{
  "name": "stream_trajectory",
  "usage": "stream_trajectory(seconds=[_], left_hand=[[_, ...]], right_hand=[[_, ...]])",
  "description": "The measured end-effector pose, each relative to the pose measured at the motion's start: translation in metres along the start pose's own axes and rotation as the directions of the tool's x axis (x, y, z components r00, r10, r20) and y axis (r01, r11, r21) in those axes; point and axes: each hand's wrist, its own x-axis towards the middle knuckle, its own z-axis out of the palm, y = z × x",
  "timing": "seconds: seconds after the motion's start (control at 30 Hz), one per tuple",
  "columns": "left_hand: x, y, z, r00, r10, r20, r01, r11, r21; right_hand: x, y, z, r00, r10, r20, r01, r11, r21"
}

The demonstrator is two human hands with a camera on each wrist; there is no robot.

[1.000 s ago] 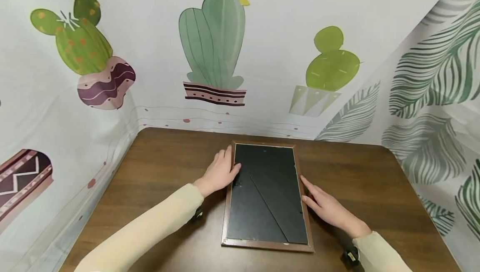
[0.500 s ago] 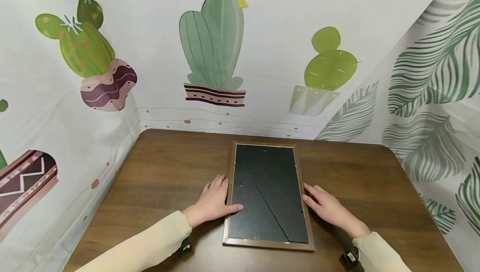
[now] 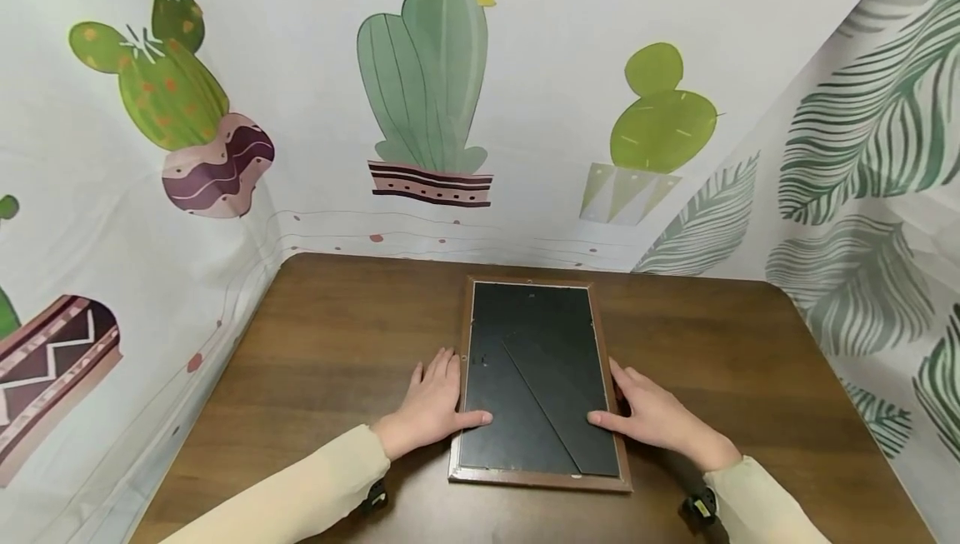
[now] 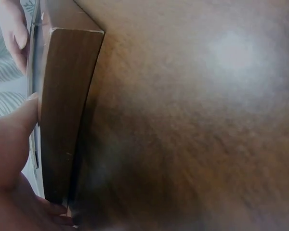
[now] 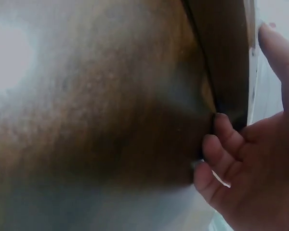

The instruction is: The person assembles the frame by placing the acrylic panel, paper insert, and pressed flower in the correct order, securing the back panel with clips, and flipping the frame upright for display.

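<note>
A brown wooden picture frame [image 3: 540, 480] lies face down on the table, its black backing board [image 3: 551, 361] and closed stand flap facing up. My left hand [image 3: 427, 406] grips its left side, thumb across the rim onto the board and fingers along the outer edge. On the opposite side my right hand [image 3: 660, 417] holds the frame the same way, thumb on the board. The right wrist view has the right hand's fingertips [image 5: 221, 120] curled at the bottom of the frame's side [image 5: 226, 53]. In the left wrist view, the left thumb [image 4: 24, 113] lies over the rim.
The brown wooden table [image 3: 352, 319] extends on both sides of the frame. A white cloth backdrop [image 3: 540, 94] printed with cacti and leaves rises behind and beside the table. A black wrist device [image 3: 701, 506] sits at the right sleeve.
My left hand has slid down the frame's left side toward me. The right thumb has moved from the right edge onto the backing board. The frame has barely shifted.
</note>
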Motion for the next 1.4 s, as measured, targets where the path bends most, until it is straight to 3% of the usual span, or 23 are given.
stream_trajectory(seconds=[0.13, 0.27, 0.4, 0.53, 0.67, 0.7, 0.77, 0.93, 0.97, 1.07, 1.17, 1.3, 1.4], left_hand=[[0.000, -0.001, 0.001, 1.000, -0.014, -0.010, 0.014, 1.000, 0.002], [-0.001, 0.001, 0.001, 0.999, -0.022, -0.038, 0.021, 1.000, -0.010], [-0.001, 0.002, 0.000, 0.999, 0.001, -0.052, -0.007, 0.995, -0.104], [-0.002, 0.004, 0.002, 0.999, -0.004, -0.047, -0.009, 0.964, -0.268], [-0.003, 0.008, 0.004, 0.998, -0.039, -0.055, 0.014, 0.914, -0.405], [-0.003, 0.009, 0.003, 0.997, -0.049, -0.060, 0.017, 0.893, -0.450], [-0.001, 0.011, 0.002, 0.997, -0.069, -0.038, 0.033, 0.811, -0.584], [0.009, 0.010, -0.002, 0.988, -0.141, 0.065, 0.130, 0.523, -0.842], [0.012, 0.009, -0.004, 0.984, -0.149, 0.093, 0.155, 0.483, -0.862], [0.019, 0.006, -0.007, 0.970, -0.147, 0.192, 0.235, 0.389, -0.891], [0.024, 0.004, -0.009, 0.959, -0.105, 0.264, 0.284, 0.307, -0.908], [0.026, 0.005, -0.013, 0.966, -0.062, 0.250, 0.258, 0.219, -0.941], [0.026, 0.007, -0.018, 0.974, -0.065, 0.218, 0.227, 0.195, -0.954]], right_hand=[[0.000, 0.000, -0.003, 0.999, -0.039, 0.032, 0.037, 0.998, 0.054], [0.001, 0.001, -0.004, 0.997, -0.074, 0.002, 0.074, 0.993, 0.088], [0.001, -0.003, -0.001, 0.998, -0.051, -0.029, 0.053, 0.997, 0.056], [0.001, -0.007, 0.001, 0.999, 0.021, -0.044, -0.017, 0.996, 0.090], [0.004, -0.008, -0.001, 0.995, 0.057, -0.086, -0.040, 0.982, 0.185], [0.005, -0.008, -0.001, 0.993, 0.067, -0.101, -0.045, 0.979, 0.200], [0.006, -0.008, -0.001, 0.988, 0.082, -0.131, -0.049, 0.970, 0.237], [0.010, -0.007, 0.000, 0.980, 0.110, -0.166, -0.066, 0.967, 0.248], [0.011, -0.007, -0.001, 0.980, 0.107, -0.167, -0.064, 0.967, 0.246], [0.013, -0.008, -0.002, 0.981, 0.095, -0.168, -0.053, 0.970, 0.238], [0.013, -0.009, -0.005, 0.985, 0.084, -0.152, -0.046, 0.970, 0.240], [0.012, -0.009, -0.008, 0.987, 0.081, -0.136, -0.042, 0.963, 0.266], [0.008, -0.008, -0.007, 0.977, 0.048, -0.209, 0.004, 0.970, 0.242]])
